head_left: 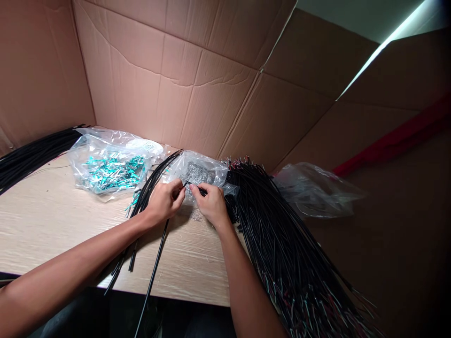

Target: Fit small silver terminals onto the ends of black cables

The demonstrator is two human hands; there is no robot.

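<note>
Both hands are meeting just left of the frame's centre, and the thing between them is a thin black cable [158, 256]. Its upper end is sitting right at the fingertips; the rest is running down and slightly left across the bench [52, 220], going over the front edge toward the bottom of the frame. So the long axis is running near-vertical in the picture, tilted a touch, with the working end pointing up toward the cardboard wall [169, 70].

The left hand [164, 201] is curling closed around the cable near its tip, thumb and forefinger pinching. The right hand [210, 203] is pinching too, fingers closed on something small and dark at that same tip; what exactly it is I cannot tell, it is too small.

By the look of it this cable is light, slim and springy rather than limp, with a smooth jacket that is likely slick, so gripping close to the end, as the left hand is doing, is looking like the sensible hold.

Just behind the fingertips a clear bag of small grey parts [199, 172] is lying open. Further left, another clear bag of teal pieces [111, 170] is resting on the bench. A thick fan of black cables [282, 253] is spreading down the right, and a second bundle [31, 152] is lying at the left edge.
</note>
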